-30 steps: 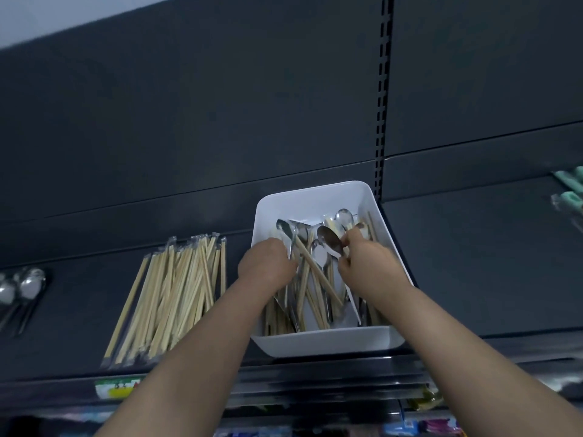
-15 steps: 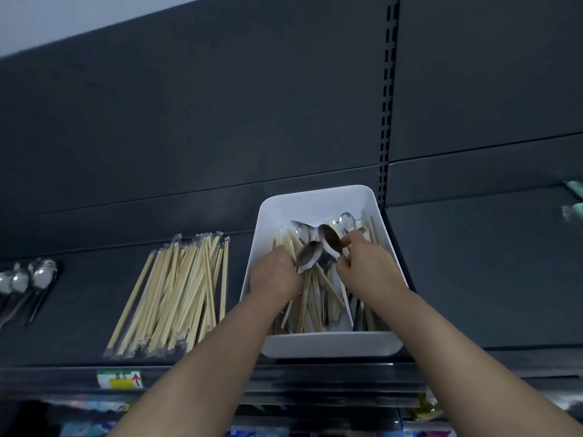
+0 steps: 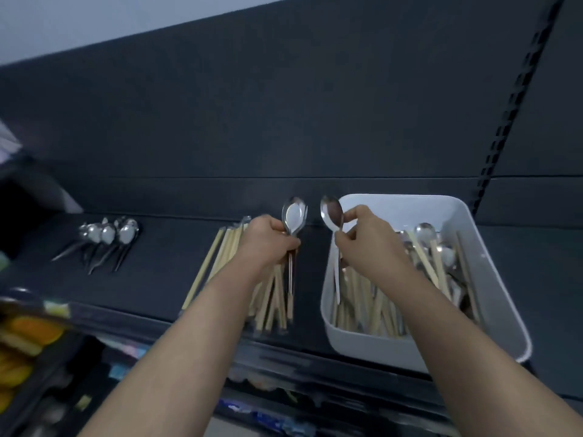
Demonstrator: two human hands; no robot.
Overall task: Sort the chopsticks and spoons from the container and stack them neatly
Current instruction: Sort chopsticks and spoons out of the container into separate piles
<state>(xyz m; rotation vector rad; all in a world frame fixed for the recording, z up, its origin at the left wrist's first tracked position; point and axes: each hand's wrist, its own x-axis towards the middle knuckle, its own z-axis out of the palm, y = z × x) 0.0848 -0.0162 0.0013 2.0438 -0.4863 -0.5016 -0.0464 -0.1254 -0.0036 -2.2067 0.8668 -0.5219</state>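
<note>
A white container (image 3: 492,298) on the dark shelf holds mixed wooden chopsticks and metal spoons. My left hand (image 3: 268,244) grips a metal spoon (image 3: 294,216) by its handle, bowl up, above the pile of wrapped chopsticks (image 3: 271,298) lying left of the container. My right hand (image 3: 367,238) pinches a second spoon (image 3: 332,214) at its neck over the container's left edge, its handle hanging down. A row of sorted spoons (image 3: 107,238) lies further left on the shelf.
The dark shelf (image 3: 170,279) has a back panel right behind the items. Its front edge runs below the container and chopsticks. Colourful goods (image 3: 22,335) sit on a lower shelf at bottom left. A slotted upright (image 3: 504,121) stands at the right.
Both hands lifted out of the container, each with a spoon, and moved left. My left hand now hangs over the chopstick pile. The view swung left, so the container sits at the right.
</note>
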